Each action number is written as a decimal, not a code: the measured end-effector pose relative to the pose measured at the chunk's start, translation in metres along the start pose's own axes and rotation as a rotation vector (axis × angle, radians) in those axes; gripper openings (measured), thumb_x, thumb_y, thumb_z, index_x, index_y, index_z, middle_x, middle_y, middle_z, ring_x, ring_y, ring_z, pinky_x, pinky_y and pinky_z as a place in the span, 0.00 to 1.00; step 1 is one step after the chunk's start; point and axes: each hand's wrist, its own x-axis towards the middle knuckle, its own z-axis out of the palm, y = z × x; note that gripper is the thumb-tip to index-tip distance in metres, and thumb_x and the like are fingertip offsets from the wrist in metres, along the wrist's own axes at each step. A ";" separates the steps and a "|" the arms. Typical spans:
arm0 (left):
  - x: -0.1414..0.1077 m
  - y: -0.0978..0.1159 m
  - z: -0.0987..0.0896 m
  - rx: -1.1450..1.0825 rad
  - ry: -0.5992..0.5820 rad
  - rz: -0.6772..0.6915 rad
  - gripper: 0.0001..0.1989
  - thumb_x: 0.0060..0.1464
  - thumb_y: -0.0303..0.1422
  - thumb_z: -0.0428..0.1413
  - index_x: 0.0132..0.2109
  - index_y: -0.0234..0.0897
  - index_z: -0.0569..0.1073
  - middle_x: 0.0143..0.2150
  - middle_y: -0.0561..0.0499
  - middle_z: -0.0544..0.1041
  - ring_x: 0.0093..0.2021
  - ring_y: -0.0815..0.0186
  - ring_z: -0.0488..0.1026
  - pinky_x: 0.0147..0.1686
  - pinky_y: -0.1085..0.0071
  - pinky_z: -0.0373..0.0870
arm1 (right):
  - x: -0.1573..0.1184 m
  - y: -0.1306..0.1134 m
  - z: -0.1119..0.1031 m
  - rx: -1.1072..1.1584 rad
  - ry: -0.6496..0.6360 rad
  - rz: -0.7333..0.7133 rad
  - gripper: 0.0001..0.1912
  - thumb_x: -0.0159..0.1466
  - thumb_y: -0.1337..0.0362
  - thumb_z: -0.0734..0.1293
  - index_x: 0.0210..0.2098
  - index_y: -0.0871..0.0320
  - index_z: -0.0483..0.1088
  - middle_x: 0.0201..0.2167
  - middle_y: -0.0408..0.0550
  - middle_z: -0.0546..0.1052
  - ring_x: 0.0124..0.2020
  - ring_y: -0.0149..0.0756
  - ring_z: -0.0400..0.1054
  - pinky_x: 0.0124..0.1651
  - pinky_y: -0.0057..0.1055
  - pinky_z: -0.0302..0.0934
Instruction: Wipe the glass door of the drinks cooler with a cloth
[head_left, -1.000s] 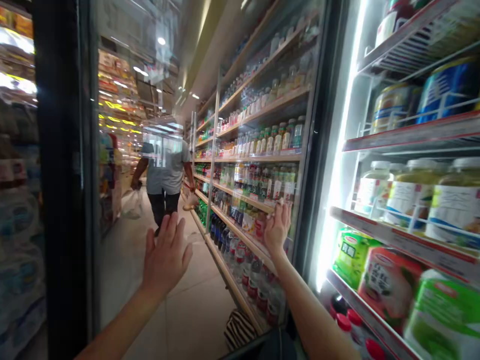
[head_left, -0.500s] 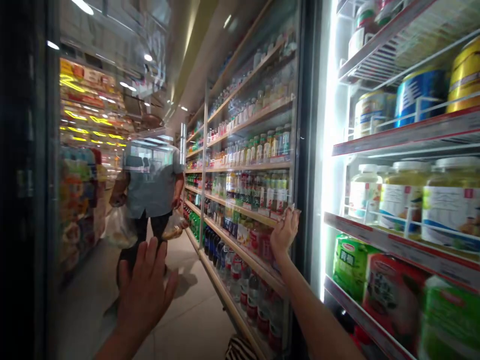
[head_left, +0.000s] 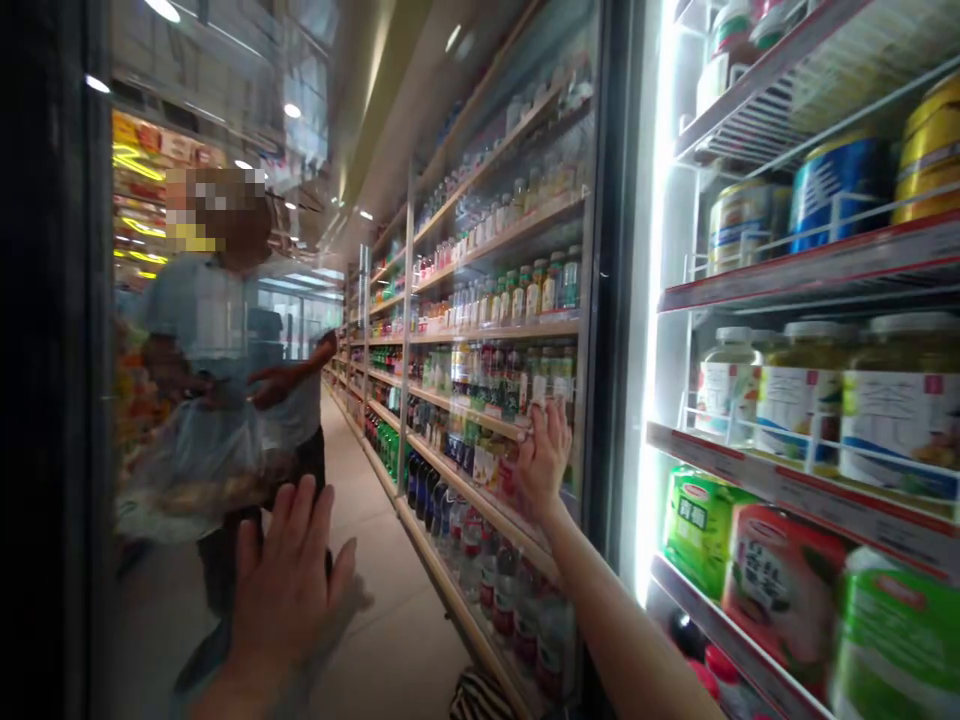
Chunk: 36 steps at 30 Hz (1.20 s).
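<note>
My right hand (head_left: pixel 544 460) rests its spread fingertips on the glass door (head_left: pixel 487 250) of a refrigerated drinks case, just left of the door's black frame (head_left: pixel 611 300). Behind that glass stand rows of bottled drinks (head_left: pixel 495 390). My left hand (head_left: pixel 289 585) is raised lower left with its palm forward and its fingers apart, and I cannot tell whether it touches the glass. Neither hand holds anything.
On the right, an open-fronted lit case holds jars (head_left: pixel 802 390), cans (head_left: pixel 840 190) and green packets (head_left: pixel 701 530) on wire shelves. A person (head_left: pixel 206 320) carrying a plastic bag (head_left: pixel 191 470) appears at left. A tiled aisle (head_left: pixel 397 640) runs ahead.
The person with the bag has come nearer and shifted left, turning sideways. My right hand has slid slightly left and down on the glass. My left hand has barely moved.
</note>
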 end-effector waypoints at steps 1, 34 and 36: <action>-0.001 -0.001 0.001 -0.002 0.005 0.002 0.32 0.57 0.34 0.46 0.66 0.37 0.42 0.66 0.40 0.49 0.65 0.52 0.46 0.61 0.47 0.42 | 0.002 0.008 0.001 -0.008 0.020 0.046 0.23 0.62 0.67 0.53 0.57 0.57 0.61 0.59 0.55 0.62 0.64 0.42 0.47 0.60 0.49 0.49; -0.005 -0.006 0.003 -0.019 0.000 0.029 0.32 0.57 0.35 0.46 0.65 0.40 0.43 0.67 0.44 0.47 0.66 0.53 0.44 0.61 0.47 0.41 | -0.001 0.021 0.002 -0.014 0.047 0.111 0.23 0.62 0.67 0.52 0.56 0.59 0.62 0.58 0.56 0.62 0.63 0.42 0.48 0.60 0.48 0.50; -0.007 -0.007 0.004 -0.016 -0.019 0.020 0.32 0.57 0.34 0.46 0.66 0.40 0.43 0.67 0.44 0.46 0.66 0.52 0.44 0.61 0.47 0.41 | 0.001 0.018 0.004 -0.021 0.058 0.137 0.23 0.63 0.67 0.52 0.56 0.59 0.62 0.58 0.57 0.62 0.63 0.42 0.48 0.60 0.49 0.50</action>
